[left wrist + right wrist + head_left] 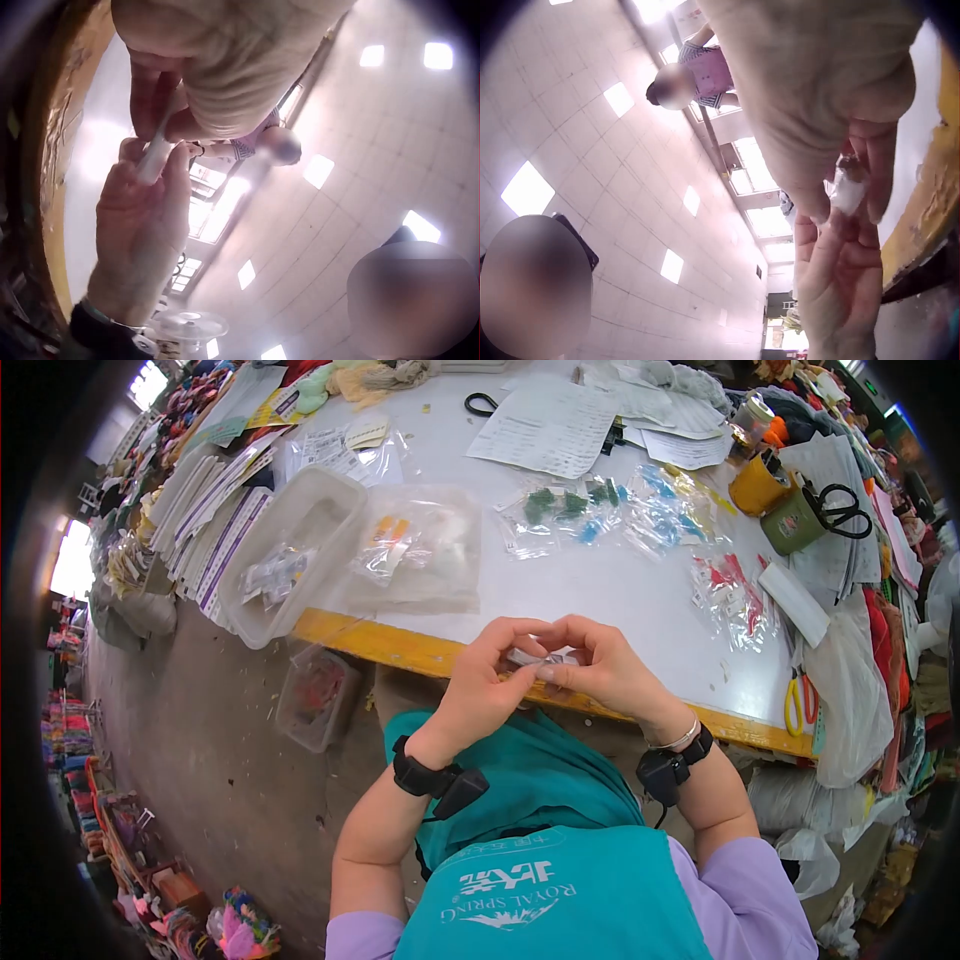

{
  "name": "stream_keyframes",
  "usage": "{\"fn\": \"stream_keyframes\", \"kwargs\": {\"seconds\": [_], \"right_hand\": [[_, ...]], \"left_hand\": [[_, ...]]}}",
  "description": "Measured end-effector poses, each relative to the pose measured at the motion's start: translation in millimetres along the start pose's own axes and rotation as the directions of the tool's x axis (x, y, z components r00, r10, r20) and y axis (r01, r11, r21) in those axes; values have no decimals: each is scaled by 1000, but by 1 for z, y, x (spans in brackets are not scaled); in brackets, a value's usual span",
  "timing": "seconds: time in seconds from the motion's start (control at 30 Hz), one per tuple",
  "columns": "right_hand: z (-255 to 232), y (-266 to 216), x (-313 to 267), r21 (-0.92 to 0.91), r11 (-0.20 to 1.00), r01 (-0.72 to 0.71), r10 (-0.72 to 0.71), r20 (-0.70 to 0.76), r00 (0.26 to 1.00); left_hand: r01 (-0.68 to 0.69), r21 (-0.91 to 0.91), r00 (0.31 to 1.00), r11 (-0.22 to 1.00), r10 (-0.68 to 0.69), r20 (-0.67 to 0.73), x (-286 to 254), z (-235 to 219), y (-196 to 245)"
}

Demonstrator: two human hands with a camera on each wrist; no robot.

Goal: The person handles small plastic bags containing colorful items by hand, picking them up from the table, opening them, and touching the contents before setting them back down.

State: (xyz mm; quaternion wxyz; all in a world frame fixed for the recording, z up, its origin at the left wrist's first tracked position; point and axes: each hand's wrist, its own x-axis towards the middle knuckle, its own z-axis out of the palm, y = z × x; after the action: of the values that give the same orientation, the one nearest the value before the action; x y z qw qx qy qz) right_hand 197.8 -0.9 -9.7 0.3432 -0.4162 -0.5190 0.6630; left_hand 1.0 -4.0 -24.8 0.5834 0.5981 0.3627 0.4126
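Both hands meet above the table's near edge in the head view. My left hand [485, 678] and my right hand [612, 672] pinch a small whitish, clear plastic packet [545, 659] between thumbs and fingers. Close up in the left wrist view, the packet [155, 159] looks narrow and folded, with fingertips of both hands on it. The right wrist view shows the packet [847, 191] with a brownish bit at its upper end. Fingers hide much of it, and I cannot tell what is inside.
On the table are a translucent bin [348, 500] and a flat clear box [455, 595] bearing small packets. Bags of green pieces [555, 506], blue pieces and red pieces [735, 595] lie beyond. Papers [545, 430] and yellow-handled scissors [793, 710] lie around; a yellow edge [390, 648] borders the table.
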Motion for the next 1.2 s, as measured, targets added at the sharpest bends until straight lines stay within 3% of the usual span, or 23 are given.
{"fn": "stream_keyframes", "kwargs": {"seconds": [0.1, 0.27, 0.37, 0.47, 0.57, 0.63, 0.7, 0.8, 0.9, 1.2], "right_hand": [[-3, -4, 1, 55, 989, -141, 140, 25, 990], [-3, 9, 2, 144, 973, -181, 164, 121, 979], [2, 10, 4, 133, 967, -215, 190, 180, 965], [14, 13, 5, 154, 964, -215, 190, 166, 968], [19, 14, 6, 161, 962, -222, 203, 127, 971], [21, 15, 6, 167, 960, -223, 207, 105, 973], [21, 16, 6, 185, 959, -213, 201, 80, 976], [26, 16, 4, 222, 949, -223, 207, 94, 974], [28, 13, 4, 208, 954, -217, 198, 106, 974], [26, 14, 5, 196, 960, -200, 181, 113, 977]], "left_hand": [[-31, 96, 999, 995, 29, 27, 0, -3, 8], [-83, 356, 996, 931, 68, 53, -7, -9, 23], [-202, 514, 979, 834, 152, 138, -11, -16, 19], [-210, 495, 976, 843, 153, 154, -14, -28, 19], [-191, 524, 973, 830, 232, -12, -13, -56, 24], [-163, 778, 888, 606, 434, -152, -5, -100, 12], [-66, 852, 851, 519, 475, -224, 2, -130, 22], [-43, 962, 888, 268, 452, -87, 11, -164, 21], [-136, 983, 902, 126, 426, 70, 19, -179, 12], [-113, 990, 931, 83, 358, 77, 30, -181, 7]]}}
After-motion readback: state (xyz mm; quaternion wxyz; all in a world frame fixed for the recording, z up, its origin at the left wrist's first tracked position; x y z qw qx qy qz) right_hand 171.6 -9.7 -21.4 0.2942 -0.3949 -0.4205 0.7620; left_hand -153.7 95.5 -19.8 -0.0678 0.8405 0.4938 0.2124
